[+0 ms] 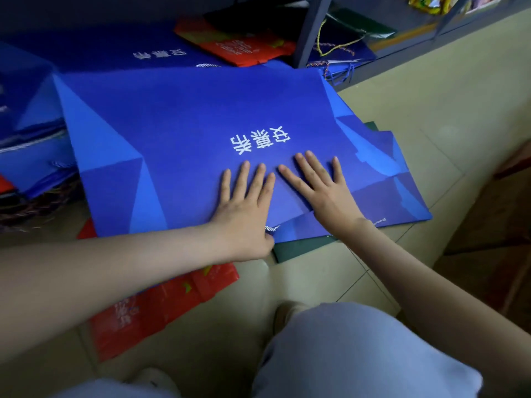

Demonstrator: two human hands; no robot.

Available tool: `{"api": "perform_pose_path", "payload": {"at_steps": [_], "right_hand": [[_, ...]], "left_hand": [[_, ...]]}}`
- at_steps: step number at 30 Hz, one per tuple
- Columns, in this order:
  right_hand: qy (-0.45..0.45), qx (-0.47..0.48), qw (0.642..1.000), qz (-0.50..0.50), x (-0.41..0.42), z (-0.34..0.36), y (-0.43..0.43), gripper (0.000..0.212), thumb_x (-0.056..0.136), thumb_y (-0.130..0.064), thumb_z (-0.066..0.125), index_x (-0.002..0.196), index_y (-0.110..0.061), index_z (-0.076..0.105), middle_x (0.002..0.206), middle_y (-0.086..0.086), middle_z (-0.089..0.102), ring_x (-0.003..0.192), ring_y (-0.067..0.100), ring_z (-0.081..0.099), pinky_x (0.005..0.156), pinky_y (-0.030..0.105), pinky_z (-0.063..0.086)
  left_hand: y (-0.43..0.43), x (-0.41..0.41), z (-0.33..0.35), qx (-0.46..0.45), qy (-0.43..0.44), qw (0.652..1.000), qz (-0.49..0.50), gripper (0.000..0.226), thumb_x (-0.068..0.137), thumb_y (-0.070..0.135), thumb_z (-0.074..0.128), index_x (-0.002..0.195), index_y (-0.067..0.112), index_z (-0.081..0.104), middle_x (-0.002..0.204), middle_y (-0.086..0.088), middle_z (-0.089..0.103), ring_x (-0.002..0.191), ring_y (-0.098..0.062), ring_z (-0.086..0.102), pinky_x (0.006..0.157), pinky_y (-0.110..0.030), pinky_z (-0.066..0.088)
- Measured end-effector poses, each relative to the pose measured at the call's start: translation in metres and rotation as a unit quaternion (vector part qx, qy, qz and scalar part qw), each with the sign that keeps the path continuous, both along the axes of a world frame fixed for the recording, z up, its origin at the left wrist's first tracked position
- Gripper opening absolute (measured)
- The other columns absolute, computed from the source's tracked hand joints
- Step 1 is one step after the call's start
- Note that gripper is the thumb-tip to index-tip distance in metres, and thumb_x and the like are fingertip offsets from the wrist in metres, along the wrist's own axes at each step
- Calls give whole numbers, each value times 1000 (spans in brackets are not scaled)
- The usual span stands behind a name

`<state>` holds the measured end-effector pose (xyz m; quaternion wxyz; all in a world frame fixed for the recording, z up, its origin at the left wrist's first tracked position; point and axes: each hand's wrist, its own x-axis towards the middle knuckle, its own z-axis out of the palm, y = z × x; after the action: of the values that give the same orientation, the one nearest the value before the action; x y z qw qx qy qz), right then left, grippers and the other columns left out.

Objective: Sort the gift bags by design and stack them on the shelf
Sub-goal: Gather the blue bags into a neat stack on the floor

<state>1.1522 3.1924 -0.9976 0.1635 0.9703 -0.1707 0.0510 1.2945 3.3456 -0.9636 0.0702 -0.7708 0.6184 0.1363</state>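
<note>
Paper, stiff and smooth-coated, made up the blue gift bag (186, 124) that lay folded flat at the centre of the head view, on other flattened bags on the pale tiled floor (402, 110). Its face was deep blue with lighter blue angular panels and white characters (260, 140). The left hand (244, 205) and right hand (321, 191) lay side by side on the bag's near half, toward 6 o'clock, palms down and fingers straight and spread, gripping nothing. A white-flecked rope handle (271, 228) peeped out at the near edge beside the left thumb. The bag looked light and broad, likely to crease along its folds and slide on glossy neighbours, so it would probably carry best flat, held by two opposite edges rather than by the cord. A dark green bag (298, 248) showed beneath it at 5 o'clock, and a glossy red gift bag (161, 305) lay at 7 o'clock. A stack of matching blue bags (28, 133) sat at 9 o'clock, another red bag (238, 44) at 12 o'clock, and the grey metal shelf upright (311, 30) stood at 1 o'clock.
</note>
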Motion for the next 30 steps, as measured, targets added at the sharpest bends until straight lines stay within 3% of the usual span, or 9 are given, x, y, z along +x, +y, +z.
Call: {"api": "perform_pose_path", "payload": {"at_steps": [4, 8, 11, 14, 16, 19, 21, 24, 30], "right_hand": [[16, -13, 995, -96, -37, 18, 12, 86, 69, 10, 19, 148, -25, 21, 148, 16, 38, 135, 34, 38, 97, 66, 33], [37, 7, 975, -221, -83, 26, 15, 97, 68, 16, 44, 149, -27, 12, 151, 17, 32, 139, 34, 32, 102, 64, 28], [61, 43, 953, -295, -115, 25, 11, 105, 72, 18, 47, 152, -29, 0, 154, 17, 23, 143, 34, 21, 106, 62, 22], [88, 91, 930, -345, -143, 19, 4, 99, 78, 16, 41, 145, -29, -17, 157, 15, 11, 146, 33, 7, 110, 57, 15], [103, 111, 924, -352, -153, 11, -1, 97, 81, 15, 39, 142, -30, -21, 157, 15, 10, 146, 33, 5, 111, 55, 15], [158, 155, 915, -337, -158, -3, -10, 102, 82, 14, 40, 137, -37, -30, 159, 8, 3, 147, 27, 0, 114, 49, 9], [176, 186, 917, -306, -152, -13, -19, 106, 80, 17, 40, 138, -39, -29, 159, 5, -1, 147, 23, -3, 116, 45, 6], [205, 216, 911, -286, -135, -31, -30, 101, 82, 15, 39, 144, -36, -23, 159, 1, -5, 147, 19, -7, 116, 45, 2], [230, 183, 930, -222, -93, -74, -57, 79, 97, -40, 43, 145, -33, -19, 160, 0, 2, 147, 23, 1, 115, 52, 4]], "left_hand": [[-12, -24, -2, -62, -48, 997, -28, 94, 92, 37, 48, 145, 2, -21, 155, -19, -21, 141, -43, -18, 110, -58, -11], [-29, -41, -4, -110, -58, 985, -117, 74, 97, 21, 34, 146, -2, -16, 156, -21, -15, 143, -38, -12, 114, -51, -6], [-38, -41, -17, -103, -71, 975, -185, 64, 96, 16, 24, 148, 0, -10, 157, -18, -9, 146, -32, -5, 116, -48, 1], [-47, -33, -42, -187, -87, 952, -228, 61, 86, 12, 16, 140, 1, 41, 144, -18, 42, 133, -28, 42, 106, -44, 36], [-50, -25, -60, -213, -101, 939, -252, 54, 84, 12, 26, 123, 6, 63, 125, -15, 62, 115, -26, 60, 91, -40, 50], [-60, -4, -79, -195, -154, 925, -288, 52, 85, 8, 27, 124, 7, 62, 125, -16, 62, 114, -27, 61, 89, -43, 50], [-68, 6, -91, -154, -169, 936, -265, 52, 83, 6, 27, 120, 6, 64, 120, -18, 64, 110, -29, 63, 85, -44, 52], [-79, 12, -107, -120, -134, 956, -233, 47, 75, 3, 31, 93, -1, 75, 90, -26, 70, 78, -35, 71, 62, -37, 56], [-85, 4, -124, -97, -126, 957, -243, 44, 70, 2, 32, 83, -7, 73, 76, -28, 68, 63, -38, 68, 51, -36, 54]]}}
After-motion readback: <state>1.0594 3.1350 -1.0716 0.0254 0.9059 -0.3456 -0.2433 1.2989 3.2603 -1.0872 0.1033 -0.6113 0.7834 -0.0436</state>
